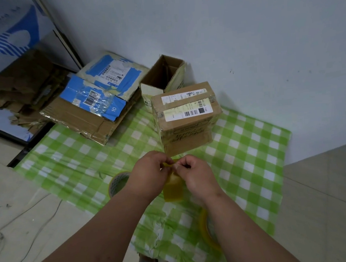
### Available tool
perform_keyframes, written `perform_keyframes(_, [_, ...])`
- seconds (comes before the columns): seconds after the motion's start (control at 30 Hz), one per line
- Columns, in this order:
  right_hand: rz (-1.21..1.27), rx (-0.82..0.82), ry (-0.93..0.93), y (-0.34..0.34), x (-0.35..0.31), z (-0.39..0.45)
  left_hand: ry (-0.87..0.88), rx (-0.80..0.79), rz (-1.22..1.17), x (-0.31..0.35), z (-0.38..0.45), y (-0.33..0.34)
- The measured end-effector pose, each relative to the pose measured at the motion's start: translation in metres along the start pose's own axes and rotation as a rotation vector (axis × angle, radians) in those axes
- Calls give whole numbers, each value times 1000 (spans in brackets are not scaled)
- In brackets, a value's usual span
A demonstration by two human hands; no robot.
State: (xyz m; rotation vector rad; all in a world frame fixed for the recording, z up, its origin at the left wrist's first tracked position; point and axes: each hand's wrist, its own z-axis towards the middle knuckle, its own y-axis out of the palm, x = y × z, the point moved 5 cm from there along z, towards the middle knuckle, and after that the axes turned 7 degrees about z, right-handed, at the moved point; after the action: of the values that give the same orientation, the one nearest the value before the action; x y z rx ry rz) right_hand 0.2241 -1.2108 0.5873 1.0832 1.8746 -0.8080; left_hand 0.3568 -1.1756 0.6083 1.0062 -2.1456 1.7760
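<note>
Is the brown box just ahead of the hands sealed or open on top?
Shut. The brown box has its top flaps lying flat and closed, with a band of tape running across its labels.

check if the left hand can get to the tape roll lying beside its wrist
Probably yes, once freed: the tape roll lies on the checked cloth right beside the wrist, nothing covering it. But the left hand pinches the tape strip with the right hand.
</note>
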Motion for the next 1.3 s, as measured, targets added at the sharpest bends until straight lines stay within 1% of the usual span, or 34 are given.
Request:
perform_keyframes(0.13, [-25,23,-7,0,-1,0,33,55,36,0,0,1])
perform_keyframes(0.23, [-29,49,-15,0,0,1,91,89,69,2,0,-1])
perform_keyframes(0.33, [-57,89,-45,-1,1,2,153,75,122,5,1,0])
perform_keyframes(0.4, [-51,117,-68,-2,3,3,160,41,113,8,3,0])
perform_keyframes(0.5, [-11,153,-57,-2,6,2,107,-1,73,5,8,-1])
perform_keyframes(0.57, [48,156,-21,-4,8,1,18,8,37,-2,9,-3])
perform_keyframes(0.6, [35,130,-15,-5,10,1,-28,21,14,-6,9,-4])
perform_keyframes(0.7, [-133,-32,-33,1,14,1,-168,55,-136,-21,9,-6])
perform_keyframes(0.77, [-222,-80,-61,5,15,0,-249,73,-265,-28,9,-6])
perform_keyframes(0.8, [-257,-83,-80,7,14,0,-271,87,-292,-30,9,-6])
perform_keyframes(0.87, [-331,-85,-133,9,11,0,-287,113,-277,-35,9,-4])
perform_keyframes(0.93, [-435,-88,-186,12,9,-1,-279,117,-190,-38,8,-3])
perform_keyframes(1.0, [-556,-84,-236,15,8,-2,-263,92,-112,-41,7,1])
perform_keyframes(1.1, [-744,-107,-299,22,12,-4,-275,59,-60,-48,4,5])
perform_keyframes(1.2, [-827,-162,-316,30,25,-7,-303,43,-51,-53,7,4])
perform_keyframes(1.3, [-889,-241,-283,37,39,-10,-338,68,-138,-58,12,1])
